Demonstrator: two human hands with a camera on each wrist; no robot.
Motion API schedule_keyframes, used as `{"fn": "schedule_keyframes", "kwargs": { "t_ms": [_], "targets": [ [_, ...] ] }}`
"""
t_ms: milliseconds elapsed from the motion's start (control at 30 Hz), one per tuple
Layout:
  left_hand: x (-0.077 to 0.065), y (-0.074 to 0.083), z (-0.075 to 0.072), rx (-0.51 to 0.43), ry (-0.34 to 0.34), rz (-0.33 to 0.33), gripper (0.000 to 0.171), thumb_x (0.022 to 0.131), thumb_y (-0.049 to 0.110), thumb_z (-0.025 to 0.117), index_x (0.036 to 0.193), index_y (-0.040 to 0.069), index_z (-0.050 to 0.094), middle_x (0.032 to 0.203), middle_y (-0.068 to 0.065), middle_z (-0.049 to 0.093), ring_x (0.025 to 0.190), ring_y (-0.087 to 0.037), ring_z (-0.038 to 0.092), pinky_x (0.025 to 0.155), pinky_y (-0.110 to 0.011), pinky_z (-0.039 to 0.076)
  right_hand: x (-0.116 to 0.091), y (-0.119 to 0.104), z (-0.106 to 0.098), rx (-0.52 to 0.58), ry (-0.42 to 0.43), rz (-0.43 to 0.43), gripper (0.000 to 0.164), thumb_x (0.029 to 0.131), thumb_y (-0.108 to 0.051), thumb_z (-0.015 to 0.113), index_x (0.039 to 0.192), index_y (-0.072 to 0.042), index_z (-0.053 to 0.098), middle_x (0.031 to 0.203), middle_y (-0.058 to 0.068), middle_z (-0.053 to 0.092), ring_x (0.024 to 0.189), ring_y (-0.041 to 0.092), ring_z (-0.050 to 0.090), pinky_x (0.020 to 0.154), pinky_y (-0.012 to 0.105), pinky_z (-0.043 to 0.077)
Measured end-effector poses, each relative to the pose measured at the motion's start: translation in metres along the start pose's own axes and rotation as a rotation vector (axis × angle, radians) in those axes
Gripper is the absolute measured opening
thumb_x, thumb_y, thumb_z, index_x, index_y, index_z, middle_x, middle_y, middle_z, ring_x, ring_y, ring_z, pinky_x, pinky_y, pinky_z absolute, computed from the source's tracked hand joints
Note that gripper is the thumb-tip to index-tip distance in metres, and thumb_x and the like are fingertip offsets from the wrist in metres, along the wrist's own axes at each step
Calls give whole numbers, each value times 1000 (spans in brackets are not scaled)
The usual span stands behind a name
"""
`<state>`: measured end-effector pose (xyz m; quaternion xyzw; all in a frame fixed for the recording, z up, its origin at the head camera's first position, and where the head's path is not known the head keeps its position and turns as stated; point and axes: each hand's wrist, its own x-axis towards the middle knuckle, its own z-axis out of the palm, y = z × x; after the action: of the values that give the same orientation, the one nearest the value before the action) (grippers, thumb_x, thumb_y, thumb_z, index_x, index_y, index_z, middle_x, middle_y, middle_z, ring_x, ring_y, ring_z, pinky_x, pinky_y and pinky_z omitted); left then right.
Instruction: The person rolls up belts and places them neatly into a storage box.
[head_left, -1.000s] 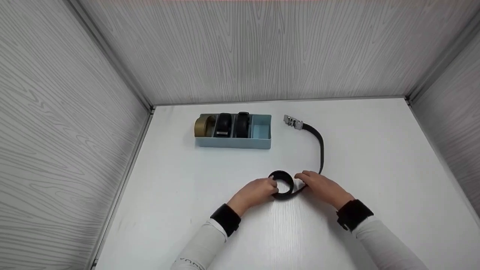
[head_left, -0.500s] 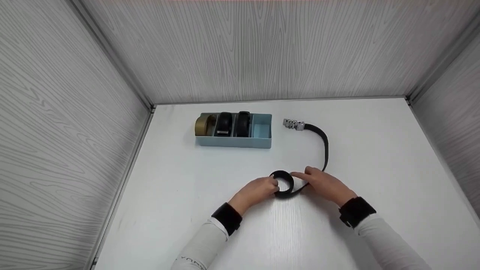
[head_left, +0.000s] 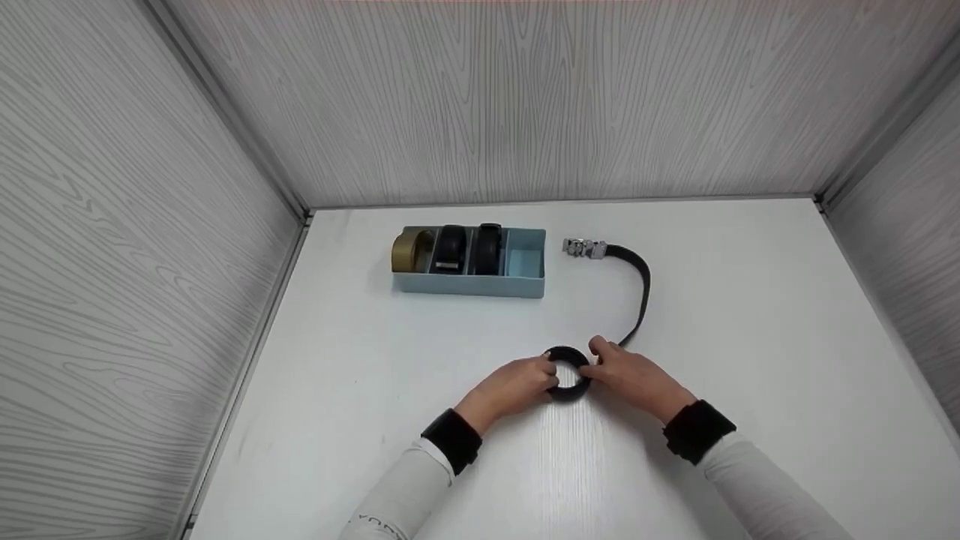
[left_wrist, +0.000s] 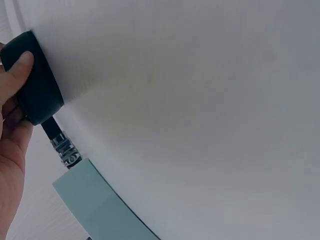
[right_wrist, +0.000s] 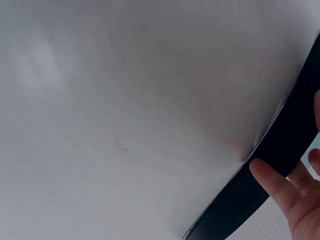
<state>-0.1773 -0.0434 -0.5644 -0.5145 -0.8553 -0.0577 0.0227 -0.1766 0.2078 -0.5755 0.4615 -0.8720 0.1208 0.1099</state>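
A black belt lies partly rolled on the white table, its coil [head_left: 568, 393] standing on edge between the two hands. My left hand [head_left: 517, 386] grips the left side of the coil. In the left wrist view its thumb presses the outer face of the coil [left_wrist: 42, 90]. My right hand [head_left: 637, 381] pinches the belt at the right side of the coil. The right wrist view has the thumb on the outer face of the strap [right_wrist: 272, 150], with fingers behind it. The loose strap curves away to a silver buckle [head_left: 585, 248] near the back.
A light blue divided box [head_left: 469, 285] stands at the back, left of the buckle. Its compartments hold a gold-brown roll [head_left: 405, 252] and two black rolls, the left one [head_left: 450, 249] beside the other [head_left: 487, 250]. The rightmost compartment [head_left: 525, 255] is bare. Wood-patterned walls enclose the table.
The right hand has moved in from the strap to the side of the coil, and the coil looks closed up. The buckle shifted slightly right, then back left.
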Motion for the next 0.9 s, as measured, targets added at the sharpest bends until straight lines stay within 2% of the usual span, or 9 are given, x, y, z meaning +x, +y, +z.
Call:
{"fn": "schedule_keyframes", "kwargs": {
  "t_ms": [100,200,300,433,500,567,667,767,900],
  "targets": [
    [1,5,3,-6,13,-36,16,84,27,77,85,11,74,88,1,62,89,-15,63,90,-25,47,3,-5,-1,-17,-3,-5,15,82,-5,75,93,-14,71,102,14,49,74,20,47,53,32,46],
    [3,12,6,95,29,-46,20,84,33,77,85,13,75,86,2,64,91,-16,64,99,-30,43,7,-11,-2,-50,-15,3,11,80,-11,78,89,-14,73,105,11,53,78,22,50,52,32,47],
    [5,19,9,191,31,-78,25,84,39,75,90,15,75,90,4,67,94,-15,64,100,-37,44,9,-15,-3,-78,-14,14,10,78,-13,80,86,-14,75,104,9,55,82,23,53,51,33,48],
    [6,29,10,234,48,-145,30,83,44,74,92,15,74,92,3,67,90,-14,63,79,-31,53,10,-18,-3,-101,-1,27,10,76,-14,81,83,-13,74,102,6,55,84,23,55,51,33,49],
    [8,32,10,262,80,-152,24,86,40,72,91,16,74,88,3,66,82,-13,62,67,-27,52,11,-19,-2,-113,4,27,10,76,-14,81,82,-14,74,102,5,55,87,23,55,52,33,50],
    [8,34,10,294,113,-150,17,88,33,70,88,17,74,84,3,64,76,-13,61,58,-26,50,12,-20,-1,-129,11,15,8,78,-14,80,82,-13,73,102,3,55,92,22,55,53,32,50],
    [8,31,11,306,143,-149,8,90,20,68,86,19,74,82,5,63,75,-10,60,53,-25,47,12,-22,0,-149,28,-18,6,79,-11,78,83,-12,73,100,3,56,97,21,55,53,29,50],
    [6,24,13,273,141,-126,8,89,17,69,86,21,75,83,8,63,78,-8,59,54,-24,46,11,-22,1,-143,42,-50,6,79,-8,77,82,-9,71,95,3,57,95,20,57,54,27,50],
    [6,11,10,194,114,-45,7,89,19,68,87,22,75,87,9,64,81,-7,57,61,-22,46,10,-19,-3,-113,7,-79,9,79,-4,75,86,-10,71,94,2,60,89,16,58,61,26,50]
  ]
}}
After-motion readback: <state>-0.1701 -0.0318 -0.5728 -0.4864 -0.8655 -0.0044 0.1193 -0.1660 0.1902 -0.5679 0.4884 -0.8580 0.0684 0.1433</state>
